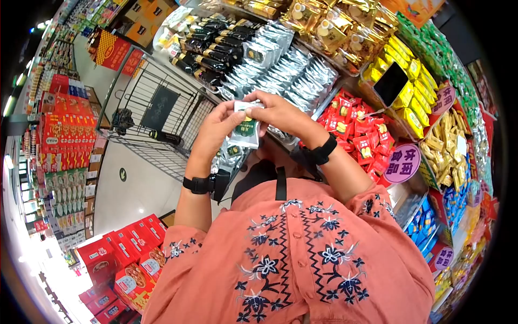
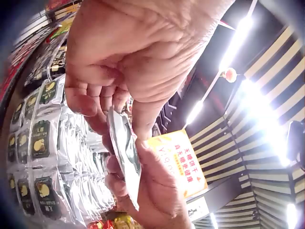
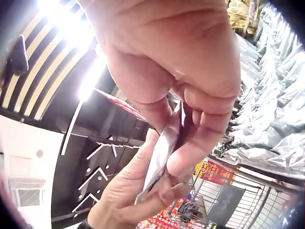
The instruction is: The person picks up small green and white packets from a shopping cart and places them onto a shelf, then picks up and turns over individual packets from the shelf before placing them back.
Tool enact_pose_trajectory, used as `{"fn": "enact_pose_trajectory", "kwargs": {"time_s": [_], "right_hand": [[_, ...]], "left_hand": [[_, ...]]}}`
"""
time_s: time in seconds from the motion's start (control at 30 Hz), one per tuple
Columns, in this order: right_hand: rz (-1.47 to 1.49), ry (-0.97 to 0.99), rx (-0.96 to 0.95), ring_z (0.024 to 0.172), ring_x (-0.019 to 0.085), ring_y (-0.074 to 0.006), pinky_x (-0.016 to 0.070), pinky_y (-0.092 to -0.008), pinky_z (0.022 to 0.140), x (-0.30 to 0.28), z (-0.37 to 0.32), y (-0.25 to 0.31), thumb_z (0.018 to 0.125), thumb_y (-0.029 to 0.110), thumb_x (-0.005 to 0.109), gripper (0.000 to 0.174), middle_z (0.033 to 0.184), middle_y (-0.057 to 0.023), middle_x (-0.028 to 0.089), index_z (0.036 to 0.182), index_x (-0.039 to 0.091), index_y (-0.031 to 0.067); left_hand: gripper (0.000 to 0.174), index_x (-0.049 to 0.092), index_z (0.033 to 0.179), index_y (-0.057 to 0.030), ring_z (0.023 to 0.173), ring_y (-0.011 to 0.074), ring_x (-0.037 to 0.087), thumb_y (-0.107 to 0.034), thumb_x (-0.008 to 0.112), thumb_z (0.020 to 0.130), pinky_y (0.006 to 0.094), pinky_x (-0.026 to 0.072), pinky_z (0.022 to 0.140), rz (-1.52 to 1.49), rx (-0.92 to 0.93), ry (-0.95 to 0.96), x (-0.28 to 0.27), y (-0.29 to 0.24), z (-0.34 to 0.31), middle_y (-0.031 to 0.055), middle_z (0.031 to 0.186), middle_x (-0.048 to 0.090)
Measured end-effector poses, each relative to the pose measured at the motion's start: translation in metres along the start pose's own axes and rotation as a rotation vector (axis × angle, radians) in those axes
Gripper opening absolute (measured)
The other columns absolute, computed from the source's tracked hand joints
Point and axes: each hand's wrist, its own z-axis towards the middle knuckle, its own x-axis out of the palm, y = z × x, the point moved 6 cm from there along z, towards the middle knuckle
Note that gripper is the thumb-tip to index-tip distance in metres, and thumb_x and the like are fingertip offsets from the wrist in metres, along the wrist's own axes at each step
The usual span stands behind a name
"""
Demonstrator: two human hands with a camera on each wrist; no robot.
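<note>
Packet in the hands: the small packet (image 1: 246, 133) is flat and silver, with a dark green label bearing pale lettering; its lower end projects below the thumbs toward the wearer. In both wrist views it stands almost edge-on, its surface slightly creased. It lies between the two hands, in front of the body. The left hand (image 1: 215, 128) pinches its left side, thumb on the printed face and fingers bent behind. The right hand (image 1: 276, 114) pinches the upper right part in the same way, its thumb close to the left one. A black strap (image 1: 198, 185) encircles the left wrist, and a black band (image 1: 324, 150) the right.

Just beyond the hands are rows of silver packets (image 1: 307, 75) with similar dark labels; farther off are dark packages (image 1: 221, 51). To the left of the hands stands a wire shopping cart (image 1: 161, 108) with a dark panel. Right of the right hand is a heap of red packets (image 1: 361, 129), and beyond it yellow packets (image 1: 413, 108).
</note>
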Motion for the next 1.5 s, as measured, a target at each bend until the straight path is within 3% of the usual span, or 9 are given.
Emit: {"fn": "enact_pose_trajectory", "kwargs": {"time_s": [0.13, 0.23, 0.4, 0.5, 0.63, 0.67, 0.8, 1.0, 1.5], "right_hand": [[0.005, -0.089, 0.077, 0.068, 0.065, -0.0112, 0.0552, -0.0257, 0.059, -0.013, -0.006, 0.008, 0.100, 0.029, 0.066, 0.044, 0.096, -0.0056, 0.065, 0.129, 0.054, -0.0018], [0.168, -0.128, 0.062, 0.069, 0.065, -0.0121, 0.0548, -0.0255, 0.059, -0.025, 0.001, -0.013, 0.098, 0.029, 0.068, 0.040, 0.094, -0.0045, 0.065, 0.124, 0.058, -0.0004], [0.210, -0.194, 0.073, 0.062, 0.064, -0.0103, 0.0520, -0.0249, 0.052, -0.042, 0.010, -0.027, 0.096, 0.026, 0.069, 0.026, 0.083, -0.0032, 0.066, 0.104, 0.064, 0.0020], [0.042, -0.288, 0.082, 0.061, 0.063, -0.0088, 0.0485, -0.0232, 0.050, -0.060, 0.016, -0.025, 0.096, 0.025, 0.068, 0.023, 0.076, -0.0002, 0.064, 0.100, 0.066, 0.0028], [-0.427, -0.443, -0.115, 0.060, 0.063, -0.0161, 0.0482, -0.0350, 0.055, -0.077, 0.029, -0.005, 0.092, 0.024, 0.069, 0.025, 0.068, -0.0085, 0.065, 0.099, 0.067, 0.0006], [-0.457, -0.479, -0.109, 0.062, 0.066, -0.0279, 0.0486, -0.0423, 0.060, -0.080, 0.031, -0.003, 0.090, 0.024, 0.069, 0.024, 0.070, -0.0163, 0.066, 0.099, 0.066, 0.0015], [-0.618, -0.642, -0.212, 0.074, 0.066, -0.0430, 0.0495, -0.0493, 0.064, -0.093, 0.052, 0.002, 0.090, 0.024, 0.067, 0.021, 0.078, -0.0223, 0.068, 0.097, 0.065, 0.0039], [-0.662, -0.729, -0.197, 0.072, 0.066, -0.0419, 0.0497, -0.0501, 0.064, -0.103, 0.075, 0.002, 0.091, 0.022, 0.065, 0.018, 0.075, -0.0202, 0.067, 0.097, 0.064, 0.0061], [-0.872, -0.811, -0.197, 0.071, 0.068, -0.0409, 0.0520, -0.0511, 0.062, -0.105, 0.091, -0.008, 0.092, 0.023, 0.065, 0.018, 0.075, -0.0181, 0.069, 0.096, 0.059, 0.0070]], "left_hand": [[0.029, 0.060, 0.122, -0.0055, 0.083, 0.0037, 0.058, -0.023, 0.067, 0.100, 0.0189, 0.0423, 0.066, -0.044, -0.025, 0.091, -0.002, 0.014, 0.018, -0.0016, 0.101, 0.067], [0.022, 0.058, 0.119, -0.0069, 0.085, 0.0064, 0.063, -0.018, 0.064, 0.102, 0.0207, 0.0482, 0.069, -0.312, -0.022, -0.063, -0.010, 0.023, 0.036, 0.0014, 0.103, 0.068], [0.028, 0.053, 0.123, -0.0061, 0.086, 0.0127, 0.067, -0.018, 0.065, 0.101, 0.0253, 0.0566, 0.070, -0.458, -0.038, -0.016, -0.001, 0.020, 0.062, 0.0063, 0.107, 0.068], [0.031, 0.054, 0.123, -0.0062, 0.087, 0.0118, 0.066, -0.020, 0.068, 0.099, 0.0253, 0.0548, 0.071, -0.302, -0.094, 0.052, -0.007, 0.029, 0.083, 0.0052, 0.108, 0.067], [0.038, 0.059, 0.127, -0.0052, 0.088, 0.0082, 0.061, -0.019, 0.073, 0.095, 0.0245, 0.0474, 0.073, 0.119, 0.022, 0.038, -0.023, 0.013, 0.117, 0.0016, 0.107, 0.067], [0.036, 0.062, 0.126, -0.0056, 0.090, 0.0089, 0.061, -0.017, 0.073, 0.094, 0.0253, 0.0480, 0.075, 0.169, 0.077, 0.052, -0.030, 0.020, 0.132, 0.0013, 0.107, 0.067], [0.026, 0.068, 0.109, 0.0013, 0.090, 0.0135, 0.063, -0.017, 0.074, 0.092, 0.0286, 0.0511, 0.080, 0.604, 0.341, -0.093, -0.035, -0.003, 0.162, 0.0047, 0.098, 0.064], [0.027, 0.069, 0.111, -0.0041, 0.084, 0.0302, 0.063, -0.019, 0.074, 0.089, 0.0394, 0.0516, 0.075, 0.863, 0.462, -0.210, -0.030, -0.023, 0.186, 0.0124, 0.092, 0.062], [0.069, 0.045, 0.141, 0.0069, 0.087, 0.0300, 0.074, -0.036, 0.072, 0.094, 0.0376, 0.0563, 0.076, 0.807, 0.245, -0.273, -0.009, -0.011, 0.184, 0.0188, 0.099, 0.075]]}}
